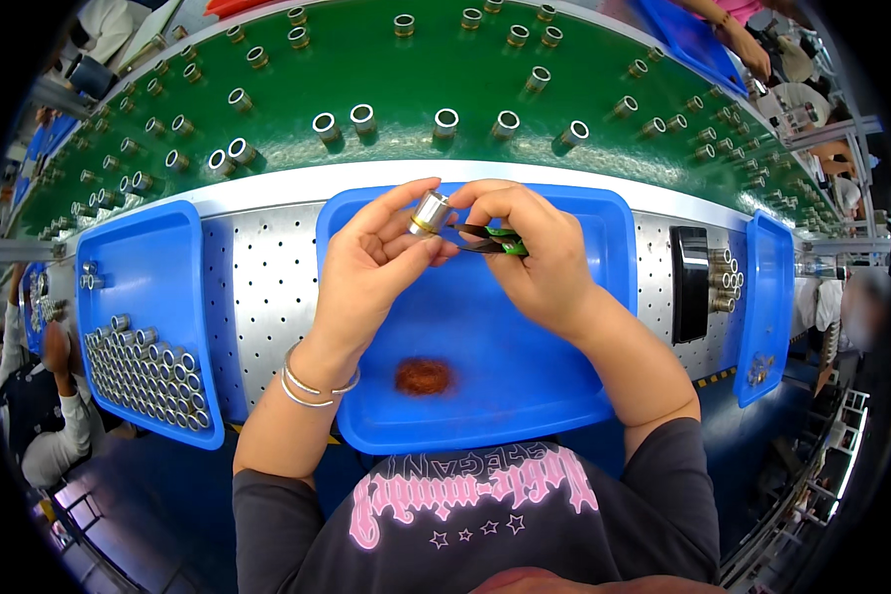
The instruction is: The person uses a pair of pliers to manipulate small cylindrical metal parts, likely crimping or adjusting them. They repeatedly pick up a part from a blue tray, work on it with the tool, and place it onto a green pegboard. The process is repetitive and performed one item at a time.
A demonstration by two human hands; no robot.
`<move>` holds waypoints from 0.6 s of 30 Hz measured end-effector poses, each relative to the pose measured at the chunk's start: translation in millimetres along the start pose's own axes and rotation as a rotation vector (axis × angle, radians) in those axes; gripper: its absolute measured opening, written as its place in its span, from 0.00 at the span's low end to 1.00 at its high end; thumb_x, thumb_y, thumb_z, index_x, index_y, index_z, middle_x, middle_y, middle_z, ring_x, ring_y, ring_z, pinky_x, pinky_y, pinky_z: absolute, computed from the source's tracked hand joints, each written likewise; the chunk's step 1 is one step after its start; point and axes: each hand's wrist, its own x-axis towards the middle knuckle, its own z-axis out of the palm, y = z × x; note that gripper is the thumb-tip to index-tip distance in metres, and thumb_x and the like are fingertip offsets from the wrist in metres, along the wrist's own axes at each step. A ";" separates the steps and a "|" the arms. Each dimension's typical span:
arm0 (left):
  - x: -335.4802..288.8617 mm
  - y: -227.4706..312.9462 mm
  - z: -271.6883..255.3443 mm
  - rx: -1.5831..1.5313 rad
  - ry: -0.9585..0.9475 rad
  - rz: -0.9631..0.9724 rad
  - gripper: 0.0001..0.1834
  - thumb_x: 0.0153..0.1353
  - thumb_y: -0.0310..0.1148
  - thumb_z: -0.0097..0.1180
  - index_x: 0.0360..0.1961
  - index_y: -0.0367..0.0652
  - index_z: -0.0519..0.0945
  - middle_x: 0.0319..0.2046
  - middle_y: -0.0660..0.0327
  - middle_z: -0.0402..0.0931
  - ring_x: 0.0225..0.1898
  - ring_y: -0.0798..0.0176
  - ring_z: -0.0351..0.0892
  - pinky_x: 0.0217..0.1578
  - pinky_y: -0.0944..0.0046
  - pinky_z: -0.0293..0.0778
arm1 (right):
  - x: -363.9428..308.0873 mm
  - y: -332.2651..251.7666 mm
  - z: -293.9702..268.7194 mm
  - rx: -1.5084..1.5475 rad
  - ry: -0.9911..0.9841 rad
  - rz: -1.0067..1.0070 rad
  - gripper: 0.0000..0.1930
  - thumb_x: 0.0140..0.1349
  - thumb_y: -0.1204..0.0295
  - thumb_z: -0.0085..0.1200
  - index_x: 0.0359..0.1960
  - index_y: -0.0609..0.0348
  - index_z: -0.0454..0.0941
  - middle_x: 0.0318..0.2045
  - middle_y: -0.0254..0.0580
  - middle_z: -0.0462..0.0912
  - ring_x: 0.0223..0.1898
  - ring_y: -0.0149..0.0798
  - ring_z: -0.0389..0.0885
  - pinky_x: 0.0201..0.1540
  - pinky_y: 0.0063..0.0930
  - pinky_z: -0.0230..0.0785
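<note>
In the head view, I hold a metal cylinder over the far part of the middle blue tray. Its long axis is tilted: the bare silver end points toward the tray's far edge and slightly right, while the end with the brass-coloured band points toward the tray's near edge and slightly left. The cylinder lies between the thumb and fingers of my left hand, at their tips and to the right of the palm; that hand grips it.

My right hand, over the tray's far right part, is curled around a black-and-green hand tool, whose dark tips point left, toward the cylinder. Its fingertips are close by the silver end; I cannot tell whether they touch it.

A reddish-brown patch lies in the tray's near left part. Beyond the tray runs a green belt bearing similar cylinders; left of it, another blue tray holds packed rows of them.
</note>
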 end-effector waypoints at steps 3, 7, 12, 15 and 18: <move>-1.4 1.8 0.1 0.041 -0.025 -0.043 0.23 0.59 0.21 0.49 0.57 0.35 0.66 0.42 0.54 0.76 0.39 0.65 0.79 0.41 0.69 0.76 | -0.2 -0.2 -0.2 -0.004 0.007 -0.014 0.16 0.40 0.87 0.52 0.34 0.59 0.71 0.38 0.42 0.79 0.35 0.45 0.80 0.35 0.30 0.74; -2.6 0.9 -1.4 0.096 -0.035 -0.048 0.21 0.60 0.22 0.47 0.56 0.34 0.68 0.38 0.56 0.77 0.37 0.65 0.79 0.40 0.69 0.76 | 0.4 -1.3 0.4 -0.014 0.010 -0.030 0.16 0.40 0.87 0.51 0.33 0.59 0.71 0.37 0.43 0.80 0.35 0.45 0.80 0.35 0.30 0.74; -4.1 1.2 -0.7 0.121 -0.045 -0.052 0.21 0.60 0.22 0.46 0.56 0.35 0.68 0.37 0.56 0.77 0.37 0.65 0.79 0.40 0.68 0.76 | 1.5 -2.0 -0.9 -0.015 0.045 -0.032 0.16 0.40 0.88 0.51 0.33 0.59 0.71 0.37 0.44 0.79 0.35 0.45 0.80 0.35 0.30 0.74; -4.8 2.4 -2.3 0.119 -0.063 -0.050 0.20 0.60 0.23 0.46 0.55 0.36 0.69 0.37 0.56 0.77 0.37 0.65 0.79 0.40 0.68 0.76 | 3.4 -1.7 -6.2 -0.003 0.075 -0.015 0.15 0.41 0.89 0.51 0.33 0.59 0.71 0.38 0.45 0.79 0.36 0.43 0.80 0.35 0.28 0.74; -3.5 3.7 -4.1 0.104 -0.063 -0.069 0.20 0.61 0.24 0.47 0.56 0.36 0.69 0.37 0.55 0.77 0.37 0.65 0.79 0.40 0.68 0.75 | 4.0 2.5 -9.3 -0.045 0.120 0.017 0.14 0.44 0.86 0.54 0.35 0.60 0.72 0.39 0.45 0.78 0.35 0.42 0.80 0.35 0.27 0.73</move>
